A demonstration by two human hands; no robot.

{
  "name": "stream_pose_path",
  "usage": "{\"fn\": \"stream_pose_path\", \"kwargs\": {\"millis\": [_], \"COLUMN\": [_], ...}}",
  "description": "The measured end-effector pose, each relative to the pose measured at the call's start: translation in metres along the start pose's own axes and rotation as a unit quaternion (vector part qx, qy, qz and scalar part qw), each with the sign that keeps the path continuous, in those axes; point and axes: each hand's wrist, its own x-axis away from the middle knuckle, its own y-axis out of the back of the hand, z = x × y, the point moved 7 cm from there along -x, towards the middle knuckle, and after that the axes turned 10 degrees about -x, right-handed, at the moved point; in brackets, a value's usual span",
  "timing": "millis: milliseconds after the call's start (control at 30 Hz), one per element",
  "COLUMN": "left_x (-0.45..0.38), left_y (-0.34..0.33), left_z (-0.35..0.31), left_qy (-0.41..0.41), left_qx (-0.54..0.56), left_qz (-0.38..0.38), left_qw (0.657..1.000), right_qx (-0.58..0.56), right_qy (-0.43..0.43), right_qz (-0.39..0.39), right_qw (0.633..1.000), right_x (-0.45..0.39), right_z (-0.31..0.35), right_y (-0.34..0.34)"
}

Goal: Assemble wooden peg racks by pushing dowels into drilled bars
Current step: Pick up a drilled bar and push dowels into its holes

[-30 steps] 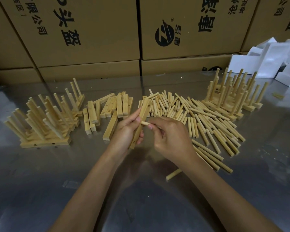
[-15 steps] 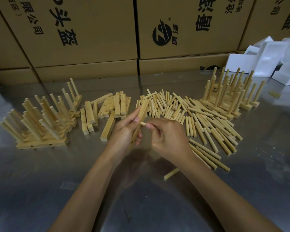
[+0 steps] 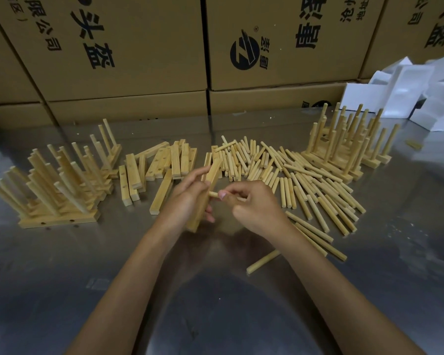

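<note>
Dowel [image 3: 214, 194] mostly hidden, pinched in right hand [image 3: 254, 206]; left hand [image 3: 187, 198] grips bar [image 3: 205, 198].

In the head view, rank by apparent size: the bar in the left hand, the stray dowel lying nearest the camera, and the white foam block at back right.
1. White foam block, though it sits farthest away.
2. and 3. Bar and stray dowel: unsure. The left hand covers part of the bar, and the dowel lies nearer the camera.
</note>
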Motion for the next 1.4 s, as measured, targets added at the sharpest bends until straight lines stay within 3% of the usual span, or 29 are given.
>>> {"fn": "stream_pose_path", "kwargs": {"millis": [233,267,333,400,433,567,733,833,900,967,1033,1100,1200,1400], "left_x": [-0.002,-0.003,-0.004,-0.006,-0.007,-0.008,-0.004,-0.002,-0.002,-0.003,-0.005,-0.005,-0.004,-0.002], "left_y": [0.008,0.010,0.016,0.022,0.023,0.024,0.023,0.020,0.018,0.015,0.011,0.009,0.009,0.008], "left_z": [0.015,0.017,0.021,0.025,0.027,0.029,0.027,0.025,0.024,0.023,0.022,0.021,0.021,0.019], "left_qy": [0.042,0.050,0.072,0.092,0.098,0.102,0.114,0.126,0.126,0.117,0.106,0.104,0.108,0.099], "left_qx": [-0.053,-0.055,-0.043,-0.020,-0.011,-0.007,-0.005,0.003,0.024,0.046,0.066,0.074,0.075,0.062], "left_qz": [-0.067,-0.075,-0.088,-0.095,-0.097,-0.097,-0.096,-0.075,-0.057,-0.035,-0.005,0.007,0.017,0.024], "left_qw": [0.995,0.994,0.993,0.991,0.990,0.990,0.989,0.989,0.990,0.991,0.992,0.992,0.991,0.993], "right_qx": [-0.023,-0.035,0.003,0.130,0.191,0.347,0.401,0.416,0.384,0.264,0.113,0.029,0.067,0.121], "right_qy": [-0.032,-0.044,-0.045,-0.045,-0.061,-0.141,-0.152,-0.142,-0.072,0.005,0.012,0.008,0.040,0.110], "right_qz": [0.133,0.103,-0.040,-0.178,-0.204,-0.155,-0.096,-0.102,-0.158,-0.184,-0.121,-0.031,0.025,-0.019], "right_qw": [0.990,0.993,0.998,0.974,0.958,0.914,0.898,0.892,0.907,0.947,0.986,0.999,0.997,0.986], "right_x": [0.003,0.000,-0.008,-0.005,-0.002,-0.005,-0.008,-0.004,-0.003,-0.002,-0.005,-0.005,-0.001,0.004], "right_z": [-0.003,-0.005,-0.011,-0.018,-0.024,-0.047,-0.048,-0.039,-0.022,-0.006,-0.001,0.003,0.008,0.020], "right_y": [-0.002,0.006,0.041,0.079,0.091,0.096,0.085,0.087,0.088,0.085,0.069,0.043,0.020,0.020]}}
